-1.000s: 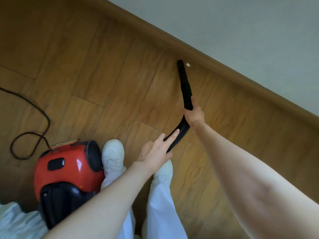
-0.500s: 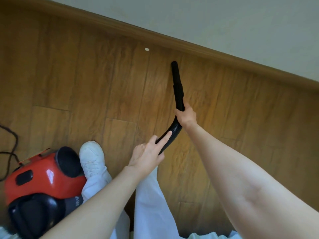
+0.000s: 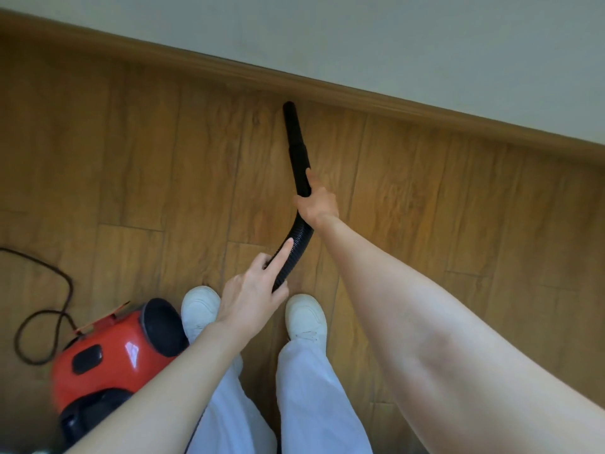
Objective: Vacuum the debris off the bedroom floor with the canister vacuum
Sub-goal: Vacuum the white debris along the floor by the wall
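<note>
A black vacuum nozzle (image 3: 295,139) points at the floor just short of the wooden baseboard (image 3: 376,96). My right hand (image 3: 317,204) grips the nozzle's lower end where the ribbed black hose (image 3: 294,247) begins. My left hand (image 3: 253,293) holds the hose lower down, index finger stretched along it. The red and black canister vacuum (image 3: 108,358) sits on the floor at my lower left, beside my left shoe. No debris shows on the wooden floor (image 3: 131,158) in this view.
A black power cord (image 3: 49,309) loops on the floor left of the canister. My white shoes (image 3: 199,309) and light trousers stand close behind the hose. A pale wall (image 3: 393,34) rises above the baseboard.
The nozzle tip has moved closer to the baseboard. The small white speck seen near the tip earlier is no longer visible. The view has shifted, showing the cord loop again.
</note>
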